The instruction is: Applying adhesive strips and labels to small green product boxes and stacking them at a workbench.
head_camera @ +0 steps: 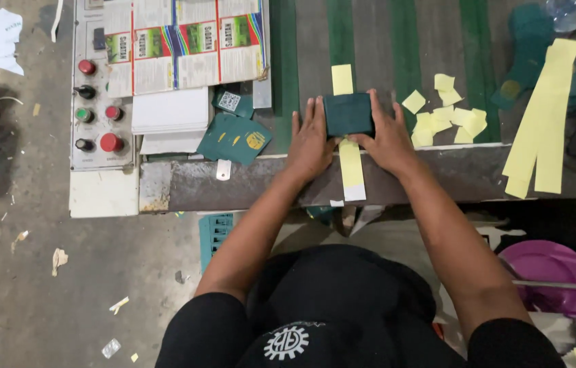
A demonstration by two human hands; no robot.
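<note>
Head view. Person stands at the counter [451, 174], both arms reaching to mid-frame. Left hand [309, 140] and right hand [386, 136] flank a dark green stack of cards [348, 114], just above centre of frame. Each grip is closed on the stack: fingers pressed to its sides, thumbs at its near edge. Stack sits over a long yellow paper strip [351, 167] that runs from upper centre down past the counter edge. Right of the hands: loose yellow paper squares [446, 116]; far right, two long yellow strips [540, 123] lying aslant. Left of the hands: loose green cards [235, 138], white sheet pile [169, 110], printed sheets [185, 44], control panel [94, 102] with red, green and black buttons. Purple plate [550, 269], lower right.
</note>
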